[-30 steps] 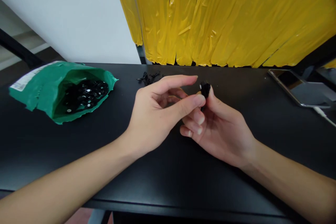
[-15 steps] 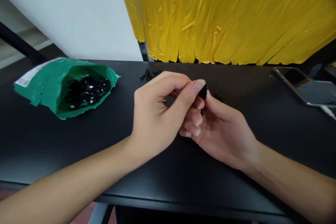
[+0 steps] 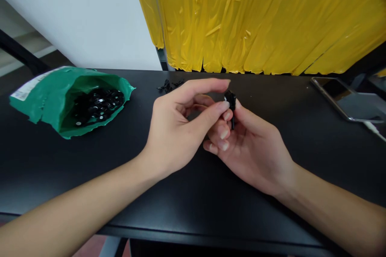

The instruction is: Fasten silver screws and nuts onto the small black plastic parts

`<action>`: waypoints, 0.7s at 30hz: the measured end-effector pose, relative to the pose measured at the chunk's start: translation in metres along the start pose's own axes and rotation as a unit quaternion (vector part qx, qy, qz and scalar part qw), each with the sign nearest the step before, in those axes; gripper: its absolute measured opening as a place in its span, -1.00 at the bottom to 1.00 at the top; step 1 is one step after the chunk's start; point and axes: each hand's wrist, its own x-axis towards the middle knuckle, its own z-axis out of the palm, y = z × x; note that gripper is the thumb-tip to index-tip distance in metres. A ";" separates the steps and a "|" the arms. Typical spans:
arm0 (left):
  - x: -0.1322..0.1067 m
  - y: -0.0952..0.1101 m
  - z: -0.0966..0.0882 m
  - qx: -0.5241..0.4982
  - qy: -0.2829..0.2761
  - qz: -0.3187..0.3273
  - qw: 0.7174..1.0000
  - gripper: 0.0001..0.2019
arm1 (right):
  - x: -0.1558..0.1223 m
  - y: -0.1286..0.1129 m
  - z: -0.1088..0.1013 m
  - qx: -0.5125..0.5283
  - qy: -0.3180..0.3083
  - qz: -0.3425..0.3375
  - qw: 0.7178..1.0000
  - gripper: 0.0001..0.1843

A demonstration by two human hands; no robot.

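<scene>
A small black plastic part (image 3: 230, 99) with a thin stem pointing down is pinched between the thumb and fingers of my right hand (image 3: 256, 144). My left hand (image 3: 177, 128) is beside it, its thumb tip against the part. The left index finger is lifted off above the part, leaving a gap to the thumb. Fine details of the part are too small to make out. Behind my left hand, a few loose black pieces (image 3: 167, 85) lie on the table, partly hidden by the knuckles.
A torn-open green bag (image 3: 50, 100) full of small black pieces lies at the left of the black table (image 3: 181, 209). At the far right is a phone (image 3: 340, 96) with a white cable (image 3: 374, 129). Yellow plastic sheeting (image 3: 265, 20) and a white panel (image 3: 99, 16) stand behind.
My left index finger has lifted away from the black part, opening the left pinch and exposing the part's top. My right hand keeps its grip. The view has shifted slightly.
</scene>
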 end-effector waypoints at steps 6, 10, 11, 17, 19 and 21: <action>0.002 0.000 0.000 -0.041 -0.037 -0.017 0.998 -0.87 | -0.001 -0.003 0.001 -0.018 0.003 0.004 1.000 -0.54; 0.001 0.000 0.003 -0.006 -0.023 0.009 1.000 -0.81 | 0.000 -0.003 0.000 -0.024 -0.003 0.014 1.000 -0.50; 0.002 0.001 0.003 0.003 -0.014 0.012 1.000 -0.82 | 0.000 -0.003 -0.001 -0.026 -0.004 0.019 0.999 -0.48; 0.003 0.005 0.005 0.043 0.008 0.002 0.999 -0.81 | 0.001 -0.002 -0.002 -0.020 -0.013 0.032 0.999 -0.46; 0.002 0.005 0.005 0.016 -0.003 -0.012 1.000 -0.82 | 0.001 -0.001 -0.002 -0.016 -0.017 0.035 0.999 -0.49; 0.002 0.004 0.005 -0.011 -0.015 -0.028 0.999 -0.82 | 0.001 0.000 -0.003 -0.016 -0.019 0.037 0.999 -0.52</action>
